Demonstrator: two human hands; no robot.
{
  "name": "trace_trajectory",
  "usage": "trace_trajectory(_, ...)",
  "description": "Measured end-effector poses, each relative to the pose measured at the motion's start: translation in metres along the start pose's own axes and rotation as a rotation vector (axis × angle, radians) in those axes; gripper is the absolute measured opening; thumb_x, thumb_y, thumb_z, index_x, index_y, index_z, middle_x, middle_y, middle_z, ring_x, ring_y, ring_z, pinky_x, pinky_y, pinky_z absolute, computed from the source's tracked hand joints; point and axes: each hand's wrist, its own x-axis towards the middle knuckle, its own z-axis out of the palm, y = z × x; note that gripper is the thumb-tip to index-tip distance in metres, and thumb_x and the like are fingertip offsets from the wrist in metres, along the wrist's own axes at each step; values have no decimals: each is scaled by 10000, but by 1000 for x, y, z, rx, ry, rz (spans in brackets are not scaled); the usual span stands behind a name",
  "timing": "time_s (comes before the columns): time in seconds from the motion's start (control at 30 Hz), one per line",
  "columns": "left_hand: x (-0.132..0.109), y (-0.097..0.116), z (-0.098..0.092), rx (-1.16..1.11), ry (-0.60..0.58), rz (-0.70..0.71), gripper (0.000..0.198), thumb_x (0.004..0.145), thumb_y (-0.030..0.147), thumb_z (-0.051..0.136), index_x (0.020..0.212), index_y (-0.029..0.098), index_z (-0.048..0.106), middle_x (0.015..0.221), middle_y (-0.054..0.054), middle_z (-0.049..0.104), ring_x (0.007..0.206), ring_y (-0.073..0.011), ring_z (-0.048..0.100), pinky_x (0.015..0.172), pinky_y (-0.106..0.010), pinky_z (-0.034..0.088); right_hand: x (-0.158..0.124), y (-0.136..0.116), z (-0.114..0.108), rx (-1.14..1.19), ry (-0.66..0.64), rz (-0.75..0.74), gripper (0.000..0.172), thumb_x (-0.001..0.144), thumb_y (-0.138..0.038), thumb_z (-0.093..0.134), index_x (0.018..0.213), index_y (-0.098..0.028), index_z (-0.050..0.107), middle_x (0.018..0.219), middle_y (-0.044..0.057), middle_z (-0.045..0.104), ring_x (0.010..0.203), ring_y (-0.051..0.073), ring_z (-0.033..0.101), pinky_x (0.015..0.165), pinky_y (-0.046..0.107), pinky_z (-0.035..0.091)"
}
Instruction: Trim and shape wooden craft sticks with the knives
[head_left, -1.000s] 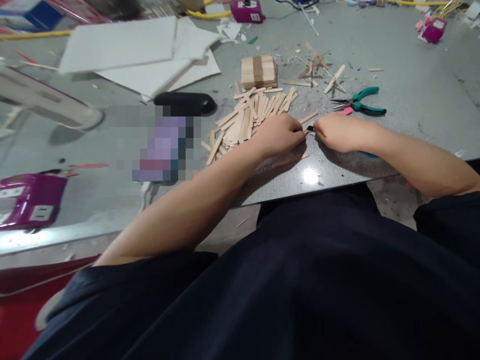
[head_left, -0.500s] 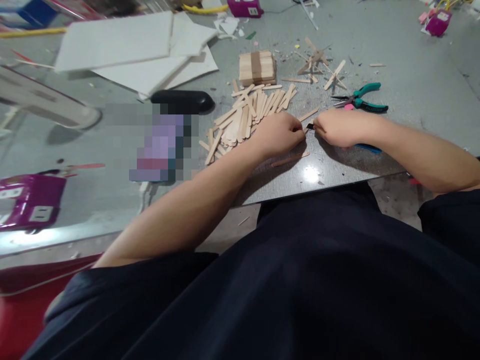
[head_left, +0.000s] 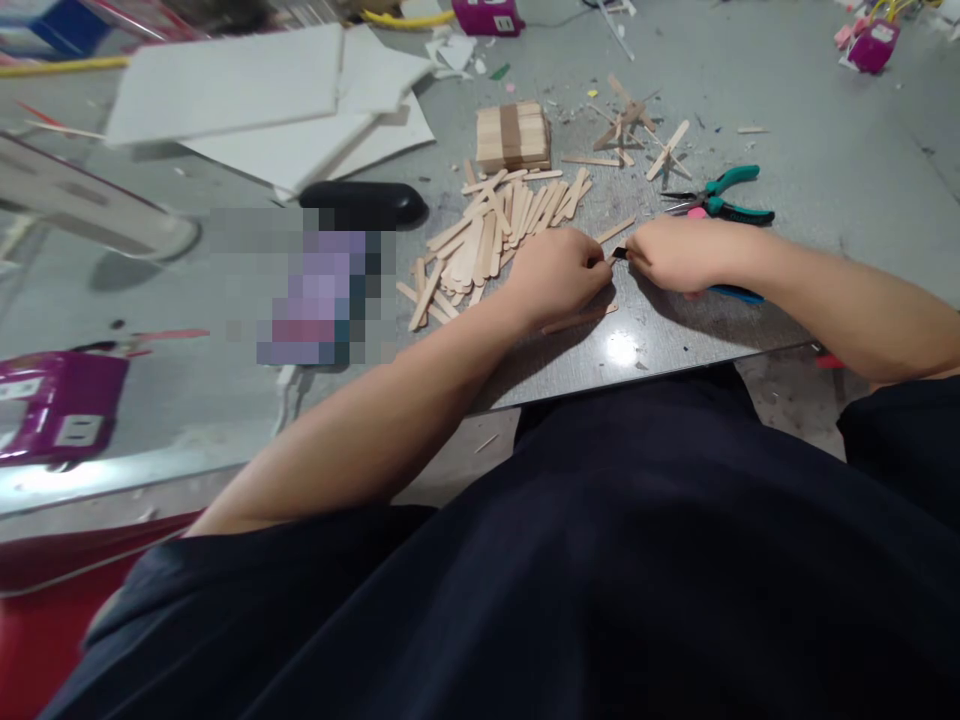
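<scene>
My left hand [head_left: 561, 270] and my right hand [head_left: 673, 253] rest close together on the grey table [head_left: 825, 190], both with fingers curled. My right hand grips a small tool with a dark tip [head_left: 619, 254] and a blue handle end [head_left: 736, 294] that pokes out under the wrist. The tip meets something small pinched in my left fingers; I cannot make it out. A single wooden craft stick [head_left: 579, 319] lies just below my left hand. A loose pile of craft sticks [head_left: 487, 235] spreads to the left of that hand.
A banded bundle of sticks [head_left: 514, 136] sits behind the pile. Teal-handled pliers [head_left: 721, 199] lie beyond my right hand, near glued stick pieces [head_left: 637, 130]. White boards [head_left: 262, 100], a black case [head_left: 364, 203] and a purple device [head_left: 56, 400] are to the left.
Both hands stay almost still, tool tip against the left fingers. The view has shifted slightly.
</scene>
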Motion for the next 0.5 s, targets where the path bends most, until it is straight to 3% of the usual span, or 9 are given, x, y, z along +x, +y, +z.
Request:
trace_trajectory(0.13,0,-1,2,-48,-10,6,341,982,310,740,682,297,579,712,-57,590,895,-300,634,960,-459,492,2,1,2,36,15,11,422,1323,-139,485,1335,-3,884,792,131,802,784,262,694,842,404,503)
trace_trajectory(0.33,0,-1,3,-81,7,9,396,969,278,758,651,292,523,671,-19,462,783,-263,521,926,-463,449,2,0,1,-10,22,3,379,1306,-94,510,1273,-22,880,600,22,594,693,218,576,792,401,428)
trace_trajectory(0.5,0,1,1,-93,14,2,386,968,287,775,650,284,555,662,-16,465,767,-251,496,901,-450,420,10,8,6,-12,0,-13,348,1284,-96,531,1197,-78,867,607,25,622,668,233,601,762,392,435)
